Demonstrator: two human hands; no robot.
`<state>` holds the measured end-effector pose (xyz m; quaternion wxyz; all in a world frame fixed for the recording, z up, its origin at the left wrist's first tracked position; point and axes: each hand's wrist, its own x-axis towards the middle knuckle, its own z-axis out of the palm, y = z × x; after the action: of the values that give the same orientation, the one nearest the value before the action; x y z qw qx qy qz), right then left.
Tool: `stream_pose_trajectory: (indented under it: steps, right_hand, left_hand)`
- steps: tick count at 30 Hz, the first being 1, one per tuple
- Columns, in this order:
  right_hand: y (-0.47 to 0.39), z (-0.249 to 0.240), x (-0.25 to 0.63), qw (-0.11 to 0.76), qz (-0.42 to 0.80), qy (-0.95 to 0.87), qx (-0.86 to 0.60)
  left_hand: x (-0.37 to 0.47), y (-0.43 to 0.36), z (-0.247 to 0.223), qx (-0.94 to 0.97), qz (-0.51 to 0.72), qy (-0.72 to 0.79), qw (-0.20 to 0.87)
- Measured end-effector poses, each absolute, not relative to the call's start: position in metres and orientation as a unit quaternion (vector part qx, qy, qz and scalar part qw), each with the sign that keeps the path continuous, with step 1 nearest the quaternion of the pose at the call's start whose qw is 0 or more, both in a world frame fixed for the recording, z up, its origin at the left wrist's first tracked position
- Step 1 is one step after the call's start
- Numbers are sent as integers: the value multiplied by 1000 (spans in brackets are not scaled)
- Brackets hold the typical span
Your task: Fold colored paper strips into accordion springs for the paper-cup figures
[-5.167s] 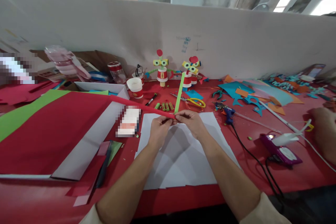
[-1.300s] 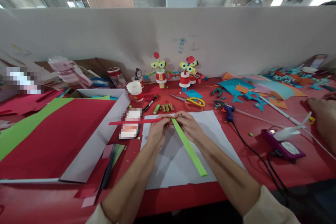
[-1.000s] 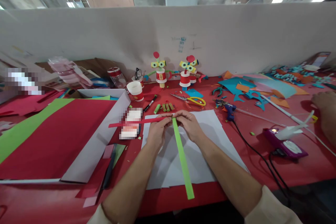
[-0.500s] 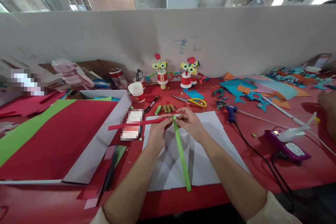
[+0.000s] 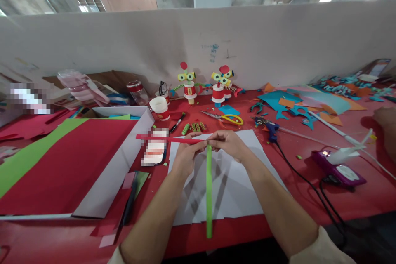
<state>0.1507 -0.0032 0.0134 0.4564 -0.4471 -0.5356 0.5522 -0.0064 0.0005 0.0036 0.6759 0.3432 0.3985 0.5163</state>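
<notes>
Left hand (image 5: 187, 156) and right hand (image 5: 231, 145) meet above white paper sheets (image 5: 238, 185), thumbs and fingers of both pinching ends of long, narrow red paper strip (image 5: 173, 139) and long, narrow bright-green paper strip (image 5: 209, 192). From pinch, red strip points to nine o'clock, green strip to six (past sheets' near edge). Overlap between fingertips hard to make out. Small striped paper coils (image 5: 197, 127) at eleven o'clock.
</notes>
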Motion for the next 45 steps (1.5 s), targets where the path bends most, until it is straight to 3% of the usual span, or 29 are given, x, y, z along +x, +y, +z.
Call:
stream_pose_trajectory:
  steps: [4,9,14,27,45]
  right_hand:
    - [-1,17,155,545,587,-430,-416]
    - [-3,13,144,618,624,-287,-383]
    - [-9,7,130,594,636,-305,-388]
    - [-12,18,132,511,575,-416,-485]
    - [-14,9,122,596,621,-310,-404]
  left_hand:
    - [-20,8,8,332,462,326,755]
    - [-10,5,-3,485,469,322,664]
    - [3,-2,-13,467,560,383,567]
    - [-3,5,-4,403,585,413,570]
    - [-3,-1,4,377,545,377,648]
